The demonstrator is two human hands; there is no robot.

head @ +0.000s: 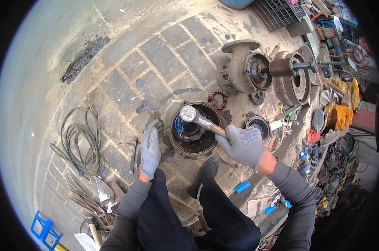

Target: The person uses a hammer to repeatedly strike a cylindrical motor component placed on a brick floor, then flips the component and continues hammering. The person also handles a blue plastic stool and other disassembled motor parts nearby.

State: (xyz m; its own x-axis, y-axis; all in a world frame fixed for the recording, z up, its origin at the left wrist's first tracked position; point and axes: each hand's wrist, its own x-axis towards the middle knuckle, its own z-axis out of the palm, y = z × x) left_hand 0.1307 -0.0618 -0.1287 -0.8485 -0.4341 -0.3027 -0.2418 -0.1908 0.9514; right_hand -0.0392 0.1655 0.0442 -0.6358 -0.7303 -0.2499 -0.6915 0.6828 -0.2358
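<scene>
My right hand [242,146], in a grey work glove, grips the wooden handle of a hammer [192,114]. The hammer's worn metal head hangs over the open mouth of a round metal motor housing [194,153]. Blue wires [178,124] show inside the housing at its left, and the dark interior is partly hidden by the hammer. My left hand [150,150], also gloved, holds nothing; it is beside the housing's left side with fingers extended, the thumb hard to make out. A steel chisel or bar [133,156] lies on the paving just left of that hand.
A coiled cable [81,141] lies at left. A flanged pump casing [233,72] and a rusty cylinder with a shaft [283,67] stand at upper right. Nearer are a red-brown ring [218,99] and a small round housing [258,125]. Tools and scrap crowd the right edge.
</scene>
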